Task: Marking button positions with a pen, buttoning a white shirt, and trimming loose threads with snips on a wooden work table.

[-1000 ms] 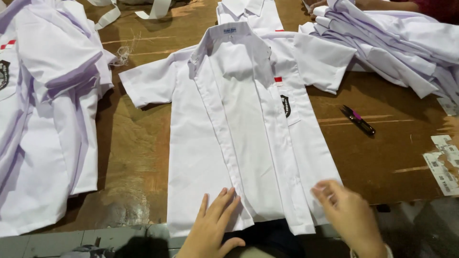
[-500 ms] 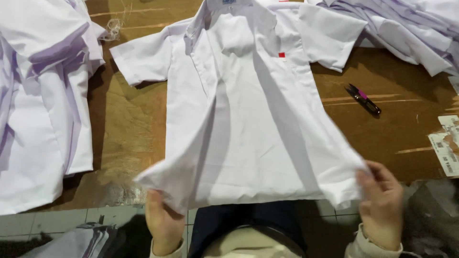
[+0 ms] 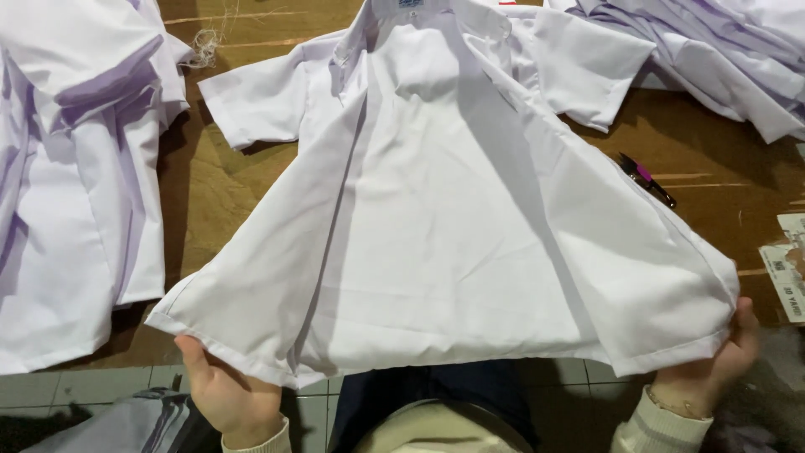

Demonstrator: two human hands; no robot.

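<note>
A white short-sleeved shirt (image 3: pixel 453 210) lies on a brown wooden table (image 3: pixel 218 193), collar away from me, its two front panels spread wide apart so the inside shows. My left hand (image 3: pixel 222 390) grips the lower left hem corner from underneath. My right hand (image 3: pixel 713 361) grips the lower right hem corner. Both hands hold the hem lifted past the table's near edge.
A pile of white shirts (image 3: pixel 67 168) covers the table's left side and another heap (image 3: pixel 713 50) lies at the far right. A black and pink pen (image 3: pixel 646 179) rests right of the shirt. Paper tags (image 3: pixel 788 268) sit at the right edge. Loose threads (image 3: pixel 205 46) lie far left.
The shirt lay closed with my hands flat at its hem; I took hold of both front panels and pulled them apart. Now they are spread wider.
</note>
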